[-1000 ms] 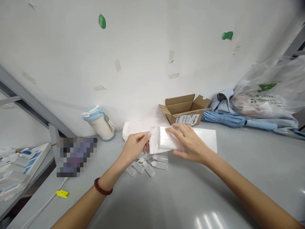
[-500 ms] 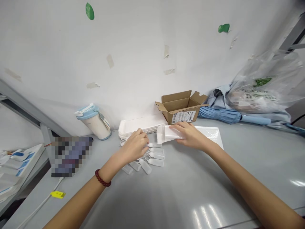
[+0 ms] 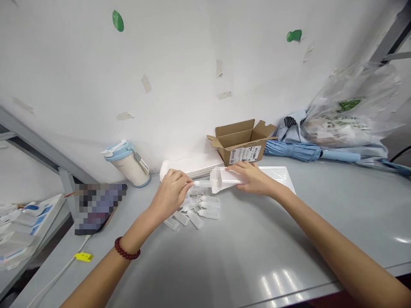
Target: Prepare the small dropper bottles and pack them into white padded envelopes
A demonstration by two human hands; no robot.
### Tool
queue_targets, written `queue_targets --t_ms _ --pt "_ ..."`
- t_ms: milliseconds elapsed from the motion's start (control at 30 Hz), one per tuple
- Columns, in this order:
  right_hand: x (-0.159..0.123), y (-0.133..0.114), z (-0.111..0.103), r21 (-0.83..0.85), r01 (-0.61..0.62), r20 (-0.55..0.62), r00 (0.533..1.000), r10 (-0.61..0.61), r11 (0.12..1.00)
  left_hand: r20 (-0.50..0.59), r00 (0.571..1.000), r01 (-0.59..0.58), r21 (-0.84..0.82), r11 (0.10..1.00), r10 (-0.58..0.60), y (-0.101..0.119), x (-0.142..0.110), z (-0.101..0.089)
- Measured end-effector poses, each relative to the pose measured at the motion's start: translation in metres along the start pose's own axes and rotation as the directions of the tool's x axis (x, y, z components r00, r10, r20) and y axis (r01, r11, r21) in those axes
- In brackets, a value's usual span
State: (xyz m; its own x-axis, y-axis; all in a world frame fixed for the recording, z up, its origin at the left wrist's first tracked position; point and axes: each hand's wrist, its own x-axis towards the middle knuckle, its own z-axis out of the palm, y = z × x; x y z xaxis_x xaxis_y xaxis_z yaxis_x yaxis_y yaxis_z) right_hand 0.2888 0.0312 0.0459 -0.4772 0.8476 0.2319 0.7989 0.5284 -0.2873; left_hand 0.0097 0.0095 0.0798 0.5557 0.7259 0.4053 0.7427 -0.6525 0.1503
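My left hand pinches the capped end of a small translucent plastic bottle. The bottle's far end is at the mouth of a white padded envelope. Wrapped over that envelope, my right hand keeps its mouth facing left. More small bottles lie in a loose cluster on the grey table, just below my left hand. Behind my hands is a stack of white envelopes. Another flat white envelope lies under my right wrist.
An open cardboard box stands against the wall. Right of it are a blue folded umbrella and a clear plastic bag. A tumbler and a blurred-out flat device with a white cable are at left.
My left hand has lifted one bottle from the cluster and brought it to the envelope's mouth. My right hand still holds the envelope. The view has shifted slightly.
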Motion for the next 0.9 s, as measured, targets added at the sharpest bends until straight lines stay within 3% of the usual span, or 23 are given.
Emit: queue_targets --t_ms 233,367,500,633,767,900 --pt "0.000 -0.007 0.006 0.120 0.096 -0.055 0.994 -0.090 0.988 -0.086 0.995 0.047 -0.080 0.996 -0.053 0.015 0.006 0.021" --pt "0.000 -0.014 0.005 0.177 0.131 -0.075 0.990 -0.119 0.975 -0.071 0.988 0.112 -0.290 0.950 -0.138 0.028 0.015 0.032" --pt "0.000 -0.018 0.002 0.190 0.124 -0.094 0.990 -0.107 0.974 -0.031 0.966 0.217 -0.449 0.867 -0.258 0.035 0.019 0.028" --pt "0.000 -0.015 0.001 0.156 0.108 -0.114 0.989 -0.090 0.982 -0.027 0.976 0.192 -0.349 0.917 -0.215 0.031 0.010 0.019" --pt "0.001 -0.012 0.002 0.104 0.096 -0.111 0.990 -0.084 0.990 0.085 0.995 0.074 -0.193 0.978 -0.059 0.022 -0.004 0.015" --pt "0.001 -0.011 0.004 0.080 0.101 -0.114 0.989 -0.091 0.992 0.184 0.982 0.047 -0.008 0.999 -0.045 0.020 -0.012 0.011"
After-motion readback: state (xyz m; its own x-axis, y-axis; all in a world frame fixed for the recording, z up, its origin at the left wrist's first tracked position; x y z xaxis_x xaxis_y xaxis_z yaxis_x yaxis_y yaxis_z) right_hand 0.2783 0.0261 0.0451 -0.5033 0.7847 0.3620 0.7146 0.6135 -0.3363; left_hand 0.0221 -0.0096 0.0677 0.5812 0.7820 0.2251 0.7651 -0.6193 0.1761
